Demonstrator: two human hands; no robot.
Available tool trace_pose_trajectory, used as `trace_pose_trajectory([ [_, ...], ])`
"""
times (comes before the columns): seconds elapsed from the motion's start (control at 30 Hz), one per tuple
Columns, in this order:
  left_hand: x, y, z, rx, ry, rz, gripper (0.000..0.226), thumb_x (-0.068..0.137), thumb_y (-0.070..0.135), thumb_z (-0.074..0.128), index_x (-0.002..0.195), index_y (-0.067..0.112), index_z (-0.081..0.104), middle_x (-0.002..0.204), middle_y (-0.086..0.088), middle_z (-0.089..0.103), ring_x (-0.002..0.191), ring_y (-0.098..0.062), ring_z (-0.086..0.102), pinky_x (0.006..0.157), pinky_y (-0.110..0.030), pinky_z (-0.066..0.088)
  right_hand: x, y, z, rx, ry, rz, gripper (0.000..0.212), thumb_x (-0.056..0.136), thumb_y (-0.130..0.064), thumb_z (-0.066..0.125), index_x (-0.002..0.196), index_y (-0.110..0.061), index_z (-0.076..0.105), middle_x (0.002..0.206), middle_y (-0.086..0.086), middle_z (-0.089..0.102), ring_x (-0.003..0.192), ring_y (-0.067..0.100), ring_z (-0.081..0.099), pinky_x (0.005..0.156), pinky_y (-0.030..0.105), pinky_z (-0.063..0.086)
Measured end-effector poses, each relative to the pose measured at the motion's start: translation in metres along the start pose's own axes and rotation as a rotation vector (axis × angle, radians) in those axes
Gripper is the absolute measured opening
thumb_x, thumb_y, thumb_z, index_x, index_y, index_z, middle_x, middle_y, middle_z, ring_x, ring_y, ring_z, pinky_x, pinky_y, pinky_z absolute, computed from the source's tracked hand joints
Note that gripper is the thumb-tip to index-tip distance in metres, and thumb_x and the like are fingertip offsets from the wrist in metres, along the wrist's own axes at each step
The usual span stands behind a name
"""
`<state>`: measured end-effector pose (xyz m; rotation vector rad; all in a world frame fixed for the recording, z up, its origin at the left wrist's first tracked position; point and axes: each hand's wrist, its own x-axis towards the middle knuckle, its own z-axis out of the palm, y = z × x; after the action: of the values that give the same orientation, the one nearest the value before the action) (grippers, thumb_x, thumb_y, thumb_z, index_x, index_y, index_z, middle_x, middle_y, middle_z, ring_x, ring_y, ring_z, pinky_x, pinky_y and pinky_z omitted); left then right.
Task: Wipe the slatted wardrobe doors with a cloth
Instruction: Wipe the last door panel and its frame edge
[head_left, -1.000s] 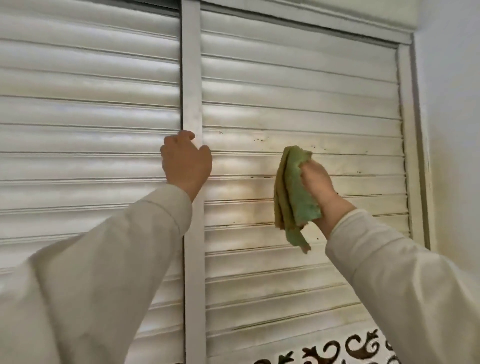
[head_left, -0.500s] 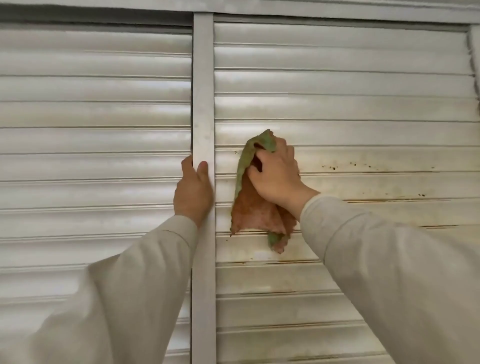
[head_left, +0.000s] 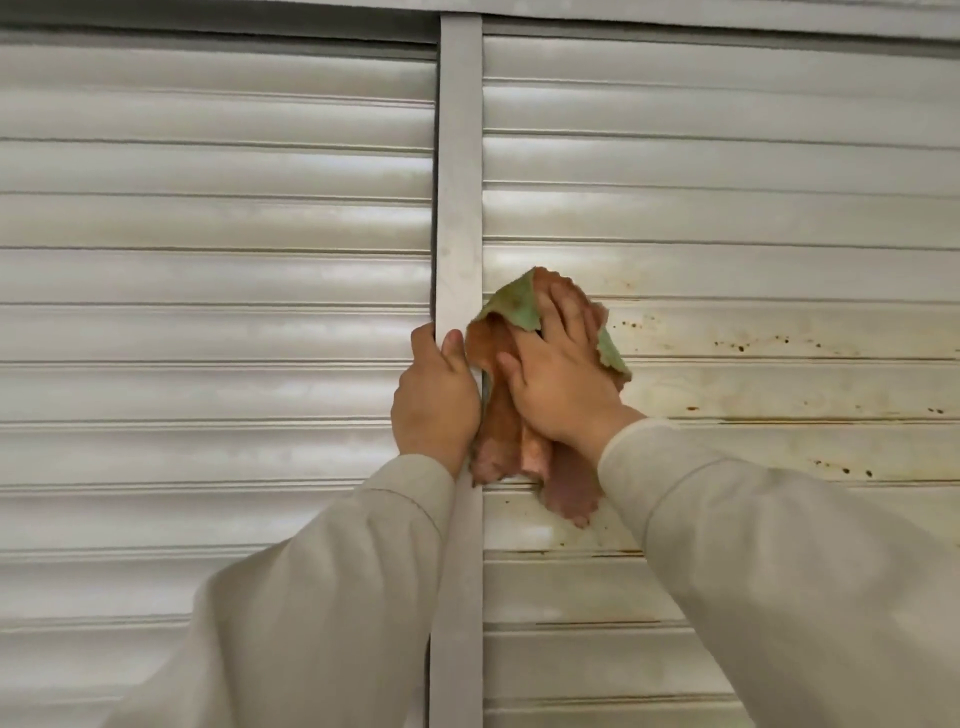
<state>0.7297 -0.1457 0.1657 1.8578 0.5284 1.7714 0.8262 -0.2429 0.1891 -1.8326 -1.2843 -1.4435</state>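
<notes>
- The cloth (head_left: 511, 415), orange-brown with a green side folded over at its top, is pressed flat against the slats of the right door (head_left: 727, 218), just beside the centre stile (head_left: 460, 182)
- The cloth is covered by the right hand (head_left: 558, 384), fingers spread and nearly straight, palm on the fabric; nothing is pinched
- The stile's left edge is gripped by the left hand (head_left: 436, 400), fingers curled behind it, thumb lying on its front face
- Both hands are almost touching
- Dark specks and brownish streaks are seen on the right door's slats to the right of the cloth
- The left door (head_left: 208, 312) is seen cleaner
- Both arms are covered by pale sleeves (head_left: 779, 571)
</notes>
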Motion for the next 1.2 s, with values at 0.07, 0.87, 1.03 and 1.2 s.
trace_pose_trajectory([
  [0.07,-0.001,0.000,0.000,-0.013,0.006,0.008,0.039,0.104,0.047,0.028,0.132,0.024,0.042,0.113,-0.018,0.065,0.102,-0.041,0.058,0.084,-0.044,0.045,-0.006,0.009,-0.003,-0.030,0.028,0.085,0.055,0.097,-0.047,0.042,0.147,-0.024,0.040,0.161,0.010,0.016,0.145,0.032,0.009,0.118,0.056,0.009],
  [0.87,-0.007,0.001,-0.004,-0.007,-0.015,0.014,0.039,0.105,0.048,0.023,0.127,0.021,0.042,0.100,-0.012,0.065,0.094,-0.037,0.059,0.082,-0.046,0.048,-0.023,0.074,-0.052,-0.163,0.053,0.519,0.053,0.087,-0.041,0.041,0.132,-0.013,0.046,0.137,0.012,0.040,0.126,0.034,0.035,0.106,0.053,0.035],
  [1.03,-0.009,0.004,-0.002,0.016,-0.004,0.006,0.041,0.105,0.048,0.024,0.130,0.020,0.041,0.101,-0.012,0.065,0.093,-0.038,0.060,0.076,-0.041,0.044,-0.024,0.038,-0.041,-0.173,-0.060,0.599,0.062,0.097,-0.042,0.027,0.153,-0.015,0.024,0.160,0.020,0.011,0.149,0.035,0.007,0.121,0.049,0.004],
  [1.2,-0.006,0.002,0.001,0.037,0.023,0.003,0.042,0.105,0.048,0.023,0.130,0.020,0.041,0.101,-0.015,0.066,0.094,-0.040,0.060,0.077,-0.043,0.044,-0.022,0.001,-0.019,-0.256,-0.192,0.174,0.053,0.101,-0.040,0.026,0.140,-0.012,0.048,0.164,0.020,-0.003,0.150,0.034,-0.015,0.121,0.052,-0.005],
])
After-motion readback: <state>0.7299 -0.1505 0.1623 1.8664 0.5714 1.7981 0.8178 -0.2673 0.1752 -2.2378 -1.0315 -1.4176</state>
